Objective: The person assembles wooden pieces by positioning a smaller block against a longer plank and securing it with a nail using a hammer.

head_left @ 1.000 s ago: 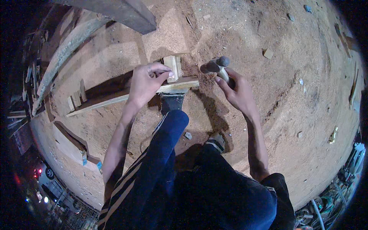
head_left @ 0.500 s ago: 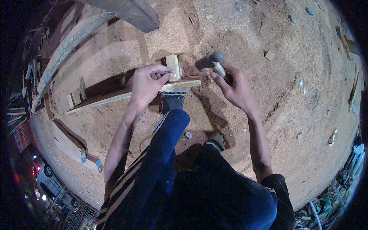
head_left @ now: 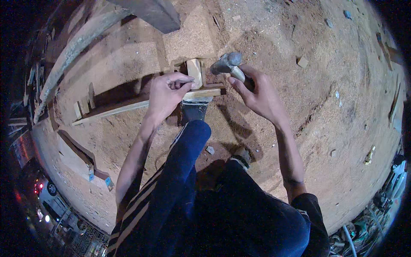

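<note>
My left hand [head_left: 166, 95] is closed in a pinch beside a short pale wood block [head_left: 194, 70]; whatever its fingertips hold is too small to make out. The block meets a long narrow wood strip [head_left: 117, 109], which runs leftward under my left wrist. In my closed right hand [head_left: 262, 95] is a hammer [head_left: 227, 63], gripped by its handle close to the head. The hammer head is raised just right of the block, apart from it. My left foot [head_left: 193, 112] is against the near side of the strip, close to the block.
Sawdust-covered ground [head_left: 274, 38] surrounds the work. A heavy dark beam [head_left: 156, 15] and a curved pole [head_left: 77, 45] lie at the far left. A small wood offcut [head_left: 302, 62] sits to the right. Short wood pieces [head_left: 84, 106] stand by the strip's left end.
The hammer has shifted slightly left toward the block and its head has tilted. My left hand stays pinched at nearly the same spot.
</note>
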### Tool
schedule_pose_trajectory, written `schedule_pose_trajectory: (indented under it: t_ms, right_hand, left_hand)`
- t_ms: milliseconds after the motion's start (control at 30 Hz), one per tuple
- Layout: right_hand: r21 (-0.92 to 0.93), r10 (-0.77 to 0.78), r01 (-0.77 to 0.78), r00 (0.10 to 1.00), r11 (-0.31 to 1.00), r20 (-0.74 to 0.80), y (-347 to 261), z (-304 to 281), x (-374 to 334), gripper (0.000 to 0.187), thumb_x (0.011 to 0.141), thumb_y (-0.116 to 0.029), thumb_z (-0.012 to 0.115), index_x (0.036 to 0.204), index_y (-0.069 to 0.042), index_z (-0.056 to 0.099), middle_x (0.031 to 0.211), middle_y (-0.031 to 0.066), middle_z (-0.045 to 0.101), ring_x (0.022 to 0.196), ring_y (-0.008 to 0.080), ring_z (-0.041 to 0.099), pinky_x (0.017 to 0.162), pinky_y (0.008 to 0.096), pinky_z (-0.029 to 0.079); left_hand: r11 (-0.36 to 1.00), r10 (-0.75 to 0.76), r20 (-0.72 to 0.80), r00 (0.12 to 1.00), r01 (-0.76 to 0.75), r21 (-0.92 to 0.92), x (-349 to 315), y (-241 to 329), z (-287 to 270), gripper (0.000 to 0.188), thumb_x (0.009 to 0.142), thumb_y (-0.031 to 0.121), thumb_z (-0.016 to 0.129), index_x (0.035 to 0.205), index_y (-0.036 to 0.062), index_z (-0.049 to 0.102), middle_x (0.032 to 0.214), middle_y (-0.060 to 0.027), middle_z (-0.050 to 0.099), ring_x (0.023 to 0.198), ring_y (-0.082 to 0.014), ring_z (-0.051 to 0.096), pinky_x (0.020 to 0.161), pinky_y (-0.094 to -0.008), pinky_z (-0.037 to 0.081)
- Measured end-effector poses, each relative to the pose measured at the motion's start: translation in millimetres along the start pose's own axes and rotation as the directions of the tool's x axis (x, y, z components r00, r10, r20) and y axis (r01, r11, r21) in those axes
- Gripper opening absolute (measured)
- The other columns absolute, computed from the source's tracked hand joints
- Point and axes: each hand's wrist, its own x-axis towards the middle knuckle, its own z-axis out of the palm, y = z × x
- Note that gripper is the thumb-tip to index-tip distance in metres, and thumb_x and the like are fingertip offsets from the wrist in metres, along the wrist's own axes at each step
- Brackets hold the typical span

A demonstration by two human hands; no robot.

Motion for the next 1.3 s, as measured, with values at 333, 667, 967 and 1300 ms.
schedule_pose_trajectory:
  t_ms: [333,667,967,1300]
  right_hand:
    - [-0.148,-0.251,0.276,0.954,0.950,0.166,-17,3,16,0.029,0.098,-0.026,0.061,0.114,-0.001,0.060,0.075,0.0239,0.064,0.069,0.0407,0.062,0.064,0.0491,0.048]
    - [-0.253,-0.440,0.508,0.853,0.823,0.281,-20,9,26,0.029,0.102,-0.022,0.057,0.126,-0.006,0.055,0.084,0.0282,0.066,0.078,0.0494,0.065,0.071,0.0544,0.049]
    - [-0.263,-0.453,0.536,0.833,0.802,0.318,-31,9,27,0.033,0.098,-0.017,0.060,0.128,-0.005,0.052,0.085,0.0295,0.066,0.076,0.0499,0.064,0.070,0.0552,0.049]
    - [-0.374,-0.390,0.519,0.844,0.769,0.369,-29,0,29,0.032,0.094,-0.012,0.063,0.125,-0.005,0.057,0.086,0.0274,0.067,0.079,0.0478,0.065,0.072,0.0530,0.050]
  left_hand:
    - [0.998,0.024,0.115,0.993,-0.031,0.059,7,-3,-10,0.017,0.079,0.014,0.081,0.093,0.0031,0.079,0.087,-0.0129,0.073,0.075,-0.0206,0.068,0.071,-0.0321,0.052]
    - [1.000,-0.011,0.134,0.991,0.013,-0.019,4,-1,-17,0.021,0.074,0.010,0.079,0.091,-0.0021,0.077,0.082,-0.0143,0.072,0.077,-0.0234,0.068,0.076,-0.0344,0.052]
    - [0.999,-0.049,0.173,0.984,0.044,0.032,10,-3,-17,0.026,0.074,0.014,0.081,0.094,-0.0014,0.077,0.085,-0.0155,0.073,0.081,-0.0251,0.070,0.080,-0.0344,0.053]
    - [0.997,-0.073,0.238,0.969,0.070,0.024,16,-9,-16,0.024,0.074,0.016,0.081,0.092,0.0009,0.078,0.088,-0.0147,0.074,0.081,-0.0260,0.070,0.078,-0.0353,0.053]
